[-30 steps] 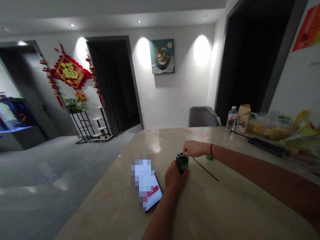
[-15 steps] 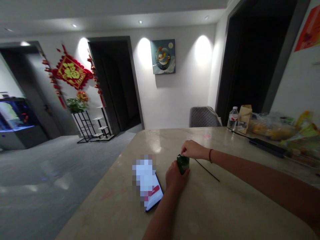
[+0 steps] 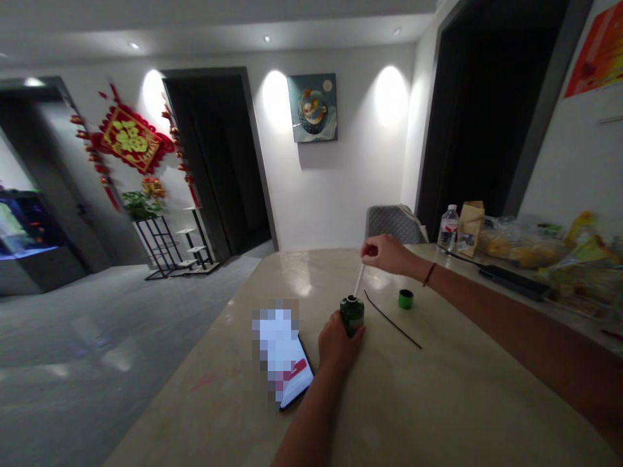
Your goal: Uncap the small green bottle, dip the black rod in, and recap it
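Observation:
A small dark green bottle (image 3: 352,314) stands upright on the table, its round mouth uncovered. My left hand (image 3: 337,340) is wrapped around its lower left side. Above it, my right hand (image 3: 382,253) pinches the top of a slim white stick (image 3: 359,280). The stick slants down to the bottle's mouth; whether its lower end is inside the neck, I cannot tell. A short green cap (image 3: 405,299) rests to the right of the bottle, under my right forearm. Between cap and bottle lies a thin dark stick (image 3: 393,320), slightly bent, touched by neither hand.
A lit phone (image 3: 292,363), partly blurred out, lies left of my left forearm on the pale table (image 3: 219,402). Along the right side are a water bottle (image 3: 448,228), a paper bag (image 3: 470,228), a black power strip (image 3: 513,283) and plastic-wrapped food (image 3: 523,243). A grey chair (image 3: 393,222) stands behind.
My right hand has risen from the bottle's mouth, and the white stick now shows below its fingers. The green cap has come into sight. My left hand still holds the bottle.

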{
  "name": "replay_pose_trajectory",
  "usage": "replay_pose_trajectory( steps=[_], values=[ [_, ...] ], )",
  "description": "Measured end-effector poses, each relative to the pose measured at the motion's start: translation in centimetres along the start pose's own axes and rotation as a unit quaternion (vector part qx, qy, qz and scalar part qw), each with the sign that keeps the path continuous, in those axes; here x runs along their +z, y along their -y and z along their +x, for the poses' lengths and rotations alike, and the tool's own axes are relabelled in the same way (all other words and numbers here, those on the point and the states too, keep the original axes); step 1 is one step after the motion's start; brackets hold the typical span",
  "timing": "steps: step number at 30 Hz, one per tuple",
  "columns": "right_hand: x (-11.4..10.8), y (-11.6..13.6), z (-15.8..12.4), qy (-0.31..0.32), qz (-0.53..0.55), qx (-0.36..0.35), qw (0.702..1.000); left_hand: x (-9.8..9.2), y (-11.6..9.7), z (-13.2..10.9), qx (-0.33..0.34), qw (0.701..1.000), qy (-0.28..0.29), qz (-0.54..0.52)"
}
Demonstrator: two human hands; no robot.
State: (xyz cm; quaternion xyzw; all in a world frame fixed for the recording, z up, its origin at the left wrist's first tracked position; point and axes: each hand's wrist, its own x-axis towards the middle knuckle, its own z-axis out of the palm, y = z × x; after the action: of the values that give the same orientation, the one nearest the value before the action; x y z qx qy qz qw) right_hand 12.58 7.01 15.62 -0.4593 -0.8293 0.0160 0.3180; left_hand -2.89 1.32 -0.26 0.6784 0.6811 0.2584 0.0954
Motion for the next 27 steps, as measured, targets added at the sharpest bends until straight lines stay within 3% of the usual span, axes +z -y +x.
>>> replay_pose_trajectory(
  steps=[3,6,11,14,16,18,20,23,25,27],
  values=[
    [-2.8,-1.0,0.4,-0.004,0.000,0.016,1.000,-0.1,-0.1,0.0,-0.004,1.000,0.001,0.009],
    [-3.3,-2.3,0.2,0.068,-0.021,0.019,0.997,0.0,0.0,0.0,0.001,1.000,-0.002,0.015],
    [-0.1,-6.5,-1.3,0.138,-0.109,0.055,0.983,-0.1,0.0,0.0,0.003,1.000,-0.007,0.016],
    [2.3,-9.6,-3.0,0.228,-0.201,0.117,0.945,-0.2,-0.1,0.0,0.000,1.000,0.002,0.011],
    [3.7,-11.2,-4.3,0.277,-0.209,0.146,0.927,-0.3,-0.1,0.0,-0.001,1.000,0.006,0.007],
    [4.8,-12.2,-5.3,0.300,-0.185,0.123,0.928,-0.3,-0.1,0.0,0.000,1.000,0.005,0.006],
    [5.6,-12.8,-5.9,0.289,-0.164,0.106,0.937,-0.2,-0.1,0.0,0.001,1.000,-0.002,0.006],
    [5.9,-12.7,-5.3,0.208,-0.123,0.133,0.961,-0.1,0.0,0.0,0.003,1.000,-0.007,0.004],
    [5.8,-11.9,-4.3,0.129,-0.029,0.164,0.978,-0.1,0.0,0.0,0.001,1.000,-0.002,0.004],
    [5.8,-10.4,-3.2,0.070,0.137,0.172,0.973,-0.2,-0.1,0.0,-0.003,1.000,0.004,0.003]
  ],
)
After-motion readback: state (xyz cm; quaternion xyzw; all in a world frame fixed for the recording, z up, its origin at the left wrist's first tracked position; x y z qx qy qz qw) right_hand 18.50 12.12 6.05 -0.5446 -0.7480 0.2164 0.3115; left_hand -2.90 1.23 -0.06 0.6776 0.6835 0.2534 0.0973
